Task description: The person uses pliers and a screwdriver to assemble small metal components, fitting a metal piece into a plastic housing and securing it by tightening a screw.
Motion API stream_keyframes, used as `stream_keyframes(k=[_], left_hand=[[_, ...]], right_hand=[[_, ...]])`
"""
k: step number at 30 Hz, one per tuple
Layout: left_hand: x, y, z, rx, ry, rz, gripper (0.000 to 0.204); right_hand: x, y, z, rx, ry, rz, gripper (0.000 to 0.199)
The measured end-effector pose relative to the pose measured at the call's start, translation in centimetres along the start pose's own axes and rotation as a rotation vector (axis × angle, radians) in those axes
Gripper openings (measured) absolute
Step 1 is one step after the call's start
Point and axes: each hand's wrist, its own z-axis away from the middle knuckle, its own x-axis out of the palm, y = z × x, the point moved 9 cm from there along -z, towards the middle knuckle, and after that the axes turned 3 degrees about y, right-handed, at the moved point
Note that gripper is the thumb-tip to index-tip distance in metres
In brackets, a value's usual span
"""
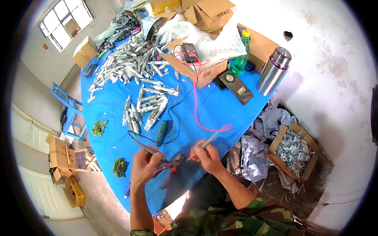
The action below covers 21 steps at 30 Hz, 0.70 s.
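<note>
My left hand [144, 166] is closed round a multimeter test probe [141, 145] with a black lead. In my right hand [207, 158] is the other test probe [211, 138], on a red lead; its tip points down and left, towards the left hand. Pliers with red handles [171, 173] lie between the hands, partly behind the left one. Just beyond them rests a green-handled tool [161, 133]. Both leads run back to a dark multimeter [189, 53] on the open cardboard box [212, 74]. Whether the left probe touches anything cannot be made out.
Sorted rows of silvery strip-like parts [153, 103] lie ahead on the blue tablecloth [106, 147], with a large heap [126, 61] behind. A steel flask [274, 70], green bottle [242, 55] and dark flat device [236, 87] stand right. Green gloves or cloths [119, 168] lie left.
</note>
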Motion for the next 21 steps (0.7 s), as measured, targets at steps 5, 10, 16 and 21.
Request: stream_keyframes(k=[5,10,16,21], left_hand=[[3.6,3.4,2.5,0.178,-0.036,-0.397,0.024],[9.6,7.2,4.9,0.296,-0.065,-0.593,0.05],[17.2,8.0,7.1,0.451,-0.211,-0.507,0.059],[20.7,6.7,9.0,0.516,-0.305,-0.525,0.061]], right_hand=[[0.8,-3.6,0.8,-0.05,-0.041,0.173,0.013],[0.5,-6.9,3.3,-0.033,-0.081,0.313,0.016],[-5.4,-6.5,6.0,0.032,0.04,0.398,0.022],[-9.3,-10.2,7.2,-0.122,0.125,0.718,0.021]])
